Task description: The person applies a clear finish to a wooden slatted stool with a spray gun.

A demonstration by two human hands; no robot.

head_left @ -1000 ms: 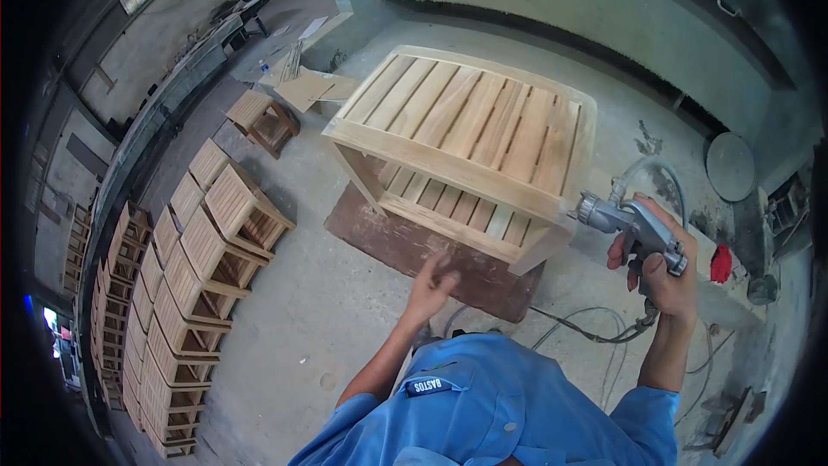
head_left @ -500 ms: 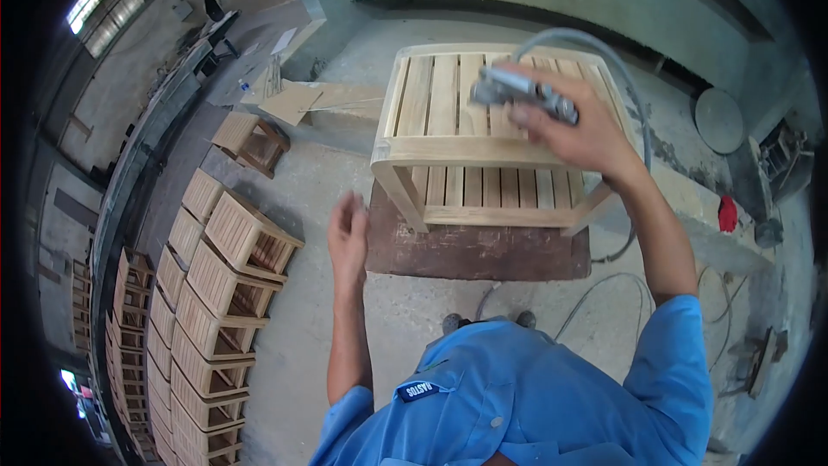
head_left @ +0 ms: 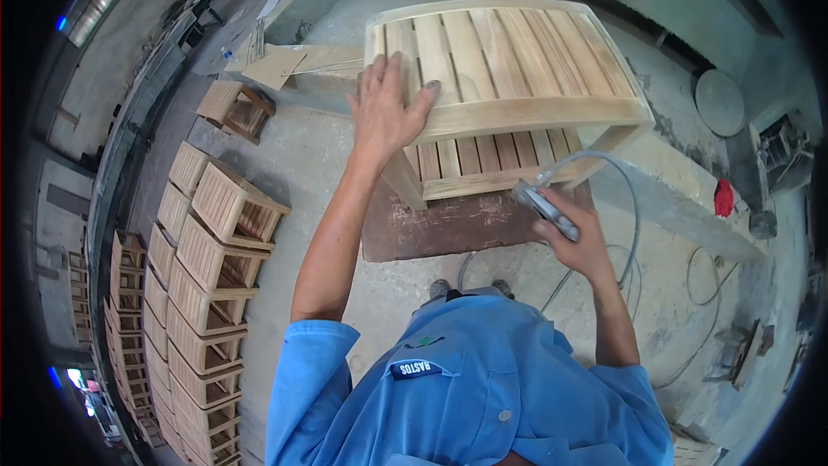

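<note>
A pale wooden stool point(head_left: 483, 112) with a slatted top and slatted lower shelf stands upright on a worn brown board point(head_left: 466, 229). My left hand point(head_left: 388, 112) lies on the near left corner of its top, fingers stretched over the slats and thumb out to the side. To the right and lower down, my right hand point(head_left: 573, 229) is wrapped round a grey metal spray gun point(head_left: 548, 211), close in front of the lower shelf. A grey hose point(head_left: 634, 216) loops from the gun and drops behind my right wrist.
Rows of stacked slatted stools point(head_left: 207, 311) stand on the floor at left, with a single stool point(head_left: 235, 110) beyond them. Cardboard point(head_left: 274, 66) rests on a low ledge behind. A red cloth point(head_left: 723, 198) and a round disc point(head_left: 719, 103) are at right. Loose hoses point(head_left: 703, 293) trail on the floor.
My left hand has moved from beside the stool onto its top. My right hand has drawn the spray gun from above the slats down to the front right. The stool appears turned and tipped somewhat.
</note>
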